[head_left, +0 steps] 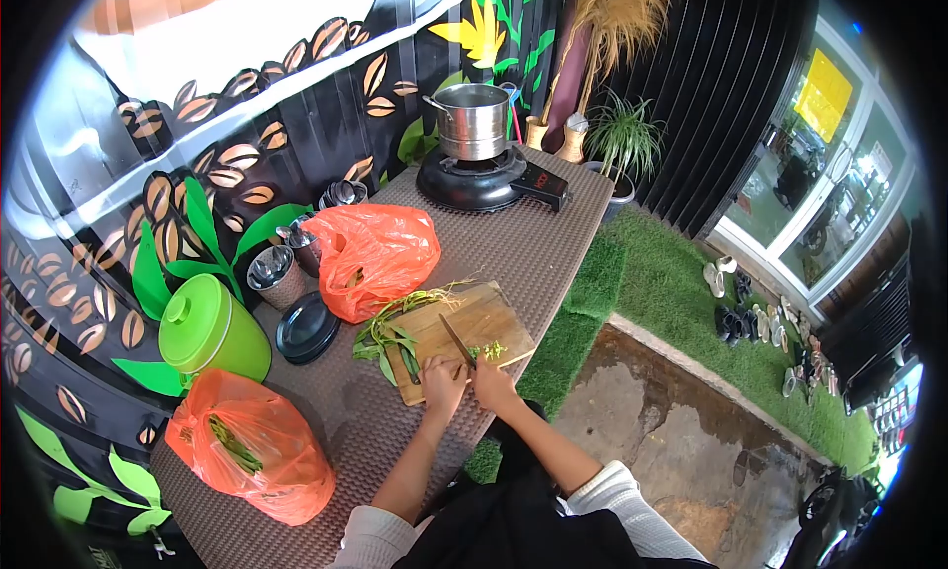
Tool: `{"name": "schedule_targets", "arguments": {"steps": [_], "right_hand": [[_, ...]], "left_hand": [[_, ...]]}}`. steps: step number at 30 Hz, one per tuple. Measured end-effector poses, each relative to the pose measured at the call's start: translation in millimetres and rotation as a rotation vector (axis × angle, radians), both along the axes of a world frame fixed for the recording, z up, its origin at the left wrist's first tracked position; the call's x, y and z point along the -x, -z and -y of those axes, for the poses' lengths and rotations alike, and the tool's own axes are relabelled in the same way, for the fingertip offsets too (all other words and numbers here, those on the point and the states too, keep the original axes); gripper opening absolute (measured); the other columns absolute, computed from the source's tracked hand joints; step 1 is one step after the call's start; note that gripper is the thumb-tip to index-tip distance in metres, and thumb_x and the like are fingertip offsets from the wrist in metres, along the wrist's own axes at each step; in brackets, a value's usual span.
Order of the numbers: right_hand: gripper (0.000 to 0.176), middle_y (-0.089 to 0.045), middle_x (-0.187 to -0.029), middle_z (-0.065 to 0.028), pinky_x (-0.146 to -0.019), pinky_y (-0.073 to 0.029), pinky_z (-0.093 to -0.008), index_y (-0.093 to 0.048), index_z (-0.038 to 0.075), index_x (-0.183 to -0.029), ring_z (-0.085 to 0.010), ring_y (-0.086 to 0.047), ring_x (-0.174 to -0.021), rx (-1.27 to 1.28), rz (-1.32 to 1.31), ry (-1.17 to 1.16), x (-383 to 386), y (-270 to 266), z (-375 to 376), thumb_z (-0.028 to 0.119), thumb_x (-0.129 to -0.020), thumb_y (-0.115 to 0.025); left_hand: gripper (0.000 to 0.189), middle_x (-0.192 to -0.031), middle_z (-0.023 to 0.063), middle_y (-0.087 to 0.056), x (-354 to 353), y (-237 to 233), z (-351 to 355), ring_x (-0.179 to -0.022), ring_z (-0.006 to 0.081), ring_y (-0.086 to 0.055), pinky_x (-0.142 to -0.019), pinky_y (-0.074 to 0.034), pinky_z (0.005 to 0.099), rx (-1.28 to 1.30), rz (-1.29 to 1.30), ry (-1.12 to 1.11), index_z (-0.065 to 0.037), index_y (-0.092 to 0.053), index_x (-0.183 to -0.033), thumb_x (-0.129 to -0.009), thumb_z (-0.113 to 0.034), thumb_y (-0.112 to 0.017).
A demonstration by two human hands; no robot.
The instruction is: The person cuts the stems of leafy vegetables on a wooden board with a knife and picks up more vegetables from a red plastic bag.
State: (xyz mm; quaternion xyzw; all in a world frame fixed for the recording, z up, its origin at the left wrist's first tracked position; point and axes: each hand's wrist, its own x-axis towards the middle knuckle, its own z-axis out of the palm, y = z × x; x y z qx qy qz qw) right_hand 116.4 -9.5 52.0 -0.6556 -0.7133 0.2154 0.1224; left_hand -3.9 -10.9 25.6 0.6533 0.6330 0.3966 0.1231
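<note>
A wooden cutting board [504, 322] lies near the table's front edge. My right hand [491, 385] is closed around the handle of a knife [455, 336], whose blade points away over the board. Just left of it, my left hand [442, 383] presses on the board with fingers curled round leafy green stalks, only partly visible. Small chopped green pieces [490, 351] lie beside the knife. A bunch of leafy greens [387, 340] with long thin stems spreads over the board's left edge and onto the table.
Two orange plastic bags [380, 258] stand left on the brown woven-textured table [341, 396]. Behind them are a green lidded container [212, 332], dark stacked plates [308, 328] and metal cups [274, 273]. A steel pot [474, 125] sits on a black portable stove [472, 186] at the far end.
</note>
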Motion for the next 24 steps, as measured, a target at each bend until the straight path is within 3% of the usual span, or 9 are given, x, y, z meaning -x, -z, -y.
{"name": "schedule_targets", "arguments": {"steps": [6, 8, 12, 15, 18, 20, 24], "right_hand": [[0.03, -0.063, -0.083, -0.0276, -0.068, -0.052, -0.0505, -0.042, -0.001, -0.104, -0.0413, -0.065, -0.079, 0.069, 0.043, 0.012, 4.4, -5.1, 21.6, 0.026, -0.092, -0.047], [0.023, -0.065, -0.08, -0.0237, -0.064, -0.055, -0.0447, -0.042, -0.001, -0.106, -0.0382, -0.067, -0.074, 0.054, 0.108, 0.037, 13.0, -2.6, 27.2, 0.014, -0.089, -0.045], [0.023, -0.065, -0.081, -0.024, -0.063, -0.055, -0.0442, -0.042, -0.001, -0.106, -0.0378, -0.067, -0.074, 0.014, 0.072, 0.027, 12.8, 6.3, 6.9, 0.014, -0.089, -0.046], [0.022, -0.065, -0.083, -0.0256, -0.065, -0.055, -0.0452, -0.043, -0.001, -0.104, -0.0396, -0.066, -0.078, 0.014, 0.002, -0.004, -0.3, -1.9, -0.9, 0.014, -0.089, -0.046], [0.021, -0.064, -0.084, -0.0268, -0.066, -0.054, -0.0461, -0.043, -0.001, -0.103, -0.0398, -0.066, -0.079, 0.046, 0.006, -0.008, -0.9, -11.3, 11.1, 0.013, -0.089, -0.046], [0.02, -0.064, -0.084, -0.0272, -0.066, -0.054, -0.0466, -0.043, -0.001, -0.102, -0.0396, -0.066, -0.079, 0.072, 0.029, 0.002, 3.3, -13.3, 24.5, 0.013, -0.089, -0.046], [0.018, -0.064, -0.086, -0.0277, -0.066, -0.054, -0.0474, -0.043, 0.0, -0.101, -0.041, -0.066, -0.079, 0.082, 0.033, 0.047, 11.4, -11.1, 23.8, 0.011, -0.088, -0.046]], "left_hand": [[0.015, -0.088, 0.0074, -0.063, 0.3, 13.6, -4.7, -0.089, 0.0258, -0.056, -0.079, -0.041, 0.037, -0.015, 0.004, -0.033, -0.003, -0.071, -0.084, -0.073, -0.013, -0.069], [0.015, -0.08, 0.0041, -0.065, 1.9, 18.8, -7.2, -0.092, 0.0242, -0.056, -0.083, -0.039, 0.0392, 0.106, 0.217, -0.027, -0.008, -0.07, -0.087, -0.074, -0.013, -0.066], [0.019, -0.078, 0.0036, -0.065, -1.3, 2.7, -2.5, -0.091, 0.0242, -0.056, -0.083, -0.039, 0.0404, 0.069, 0.305, -0.031, -0.008, -0.065, -0.093, -0.075, -0.01, -0.065], [0.027, -0.078, 0.0082, -0.065, 0.0, 4.2, -3.3, -0.078, 0.0233, -0.06, -0.073, -0.049, 0.0354, -0.002, 0.176, -0.039, -0.003, -0.06, -0.097, -0.072, -0.003, -0.068], [0.022, -0.08, 0.0047, -0.065, 0.5, 11.4, -3.0, -0.079, 0.0221, -0.058, -0.074, -0.046, 0.0343, -0.007, 0.099, -0.032, -0.004, -0.061, -0.095, -0.074, -0.004, -0.065], [0.018, -0.081, 0.002, -0.065, 1.0, 16.6, -0.9, -0.09, 0.0238, -0.055, -0.081, -0.037, 0.0397, -0.013, 0.105, -0.018, -0.009, -0.06, -0.094, -0.076, -0.01, -0.062], [0.015, -0.081, 0.0019, -0.065, -0.5, 12.0, 2.2, -0.089, 0.0237, -0.055, -0.079, -0.037, 0.0394, -0.048, 0.115, -0.022, -0.009, -0.06, -0.092, -0.077, -0.011, -0.062]]}}
